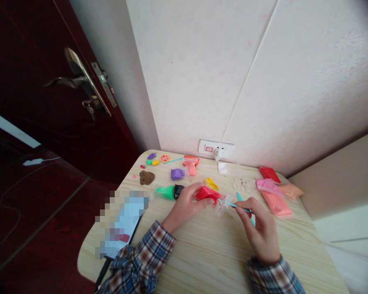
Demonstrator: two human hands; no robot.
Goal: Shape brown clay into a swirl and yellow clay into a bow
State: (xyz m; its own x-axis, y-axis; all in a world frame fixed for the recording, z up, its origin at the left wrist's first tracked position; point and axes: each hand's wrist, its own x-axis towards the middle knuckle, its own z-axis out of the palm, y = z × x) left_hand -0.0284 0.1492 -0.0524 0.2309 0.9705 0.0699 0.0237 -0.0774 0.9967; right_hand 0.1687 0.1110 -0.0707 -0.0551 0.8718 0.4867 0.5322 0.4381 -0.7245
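My left hand (191, 201) is closed around a bag of red modelling clay (207, 193), whose clear plastic opening faces right. Between the thumb and fingers of my right hand (259, 228) is a thin light-blue modelling tool (231, 204), its tip at the mouth of the bag. A second turquoise tool (239, 197) lies on the table, partly hidden behind my right hand. Just beyond the red bag is a piece of yellow clay in a wrapper (212, 183). Left of my left hand lie a black clay bag (178, 191) and a green clay bag (165, 192).
Small clay fruits such as purple grapes (151, 156) and a brown coil (146, 177) sit at the back left. A lit phone or tablet (125, 224) lies at the left edge. Pink and orange clay bags (276, 203) rest at the right. Behind is a wall socket (209, 148).
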